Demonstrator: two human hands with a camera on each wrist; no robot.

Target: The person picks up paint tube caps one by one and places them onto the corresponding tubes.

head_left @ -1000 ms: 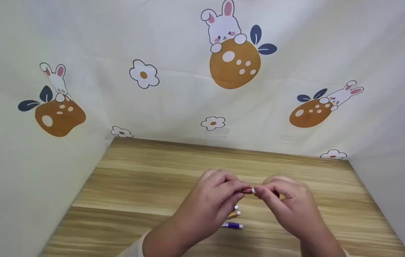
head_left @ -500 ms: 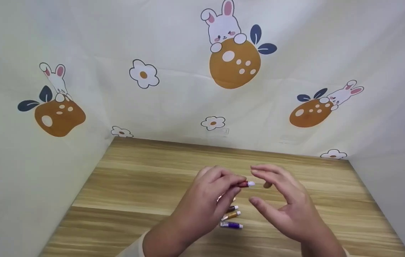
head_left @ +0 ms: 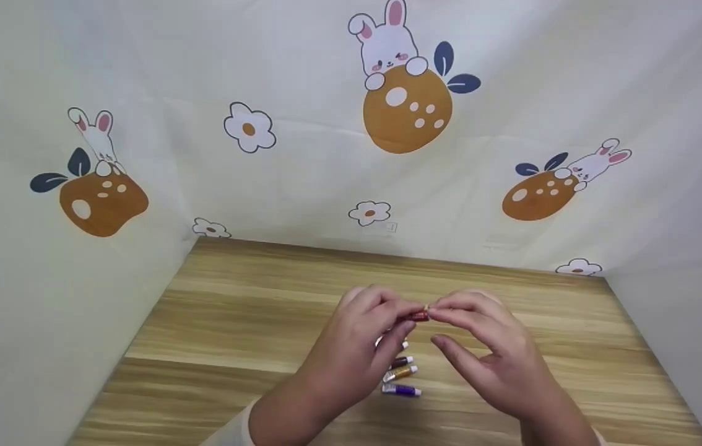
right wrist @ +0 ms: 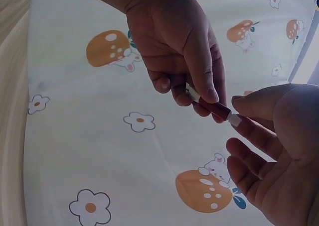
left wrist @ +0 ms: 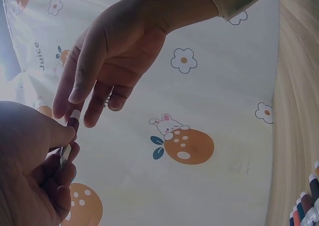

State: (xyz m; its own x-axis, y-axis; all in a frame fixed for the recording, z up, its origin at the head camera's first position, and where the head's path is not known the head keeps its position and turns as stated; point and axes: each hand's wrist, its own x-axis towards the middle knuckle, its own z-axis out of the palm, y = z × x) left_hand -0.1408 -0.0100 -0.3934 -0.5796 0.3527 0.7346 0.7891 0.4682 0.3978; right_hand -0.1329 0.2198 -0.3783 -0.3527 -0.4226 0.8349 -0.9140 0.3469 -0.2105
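Observation:
A small dark red paint tube [head_left: 420, 316] with a white cap [right wrist: 234, 120] is pinched between the thumb and fingers of my left hand [head_left: 354, 341]. Its silvery tail end shows in the right wrist view, and the cap points toward the other hand. My right hand [head_left: 502, 350] is spread beside it, fingertips right at the cap and thumb held apart below. In the left wrist view, the tube's body [left wrist: 73, 125] stands out from the left hand's grip, close to the right hand's extended fingers.
Below the hands, several paint tubes lie in a row on the wood-grain table [head_left: 233, 297]: purple [head_left: 402, 390], gold [head_left: 402, 373] and a dark one [head_left: 402, 361] among them. A pale cloth [head_left: 301, 179] printed with rabbits and oranges walls the table in.
My right hand has let go of the cap end, spread open away from it, then come back with its fingertips at the cap. The left hand keeps hold of the tube, raised slightly.

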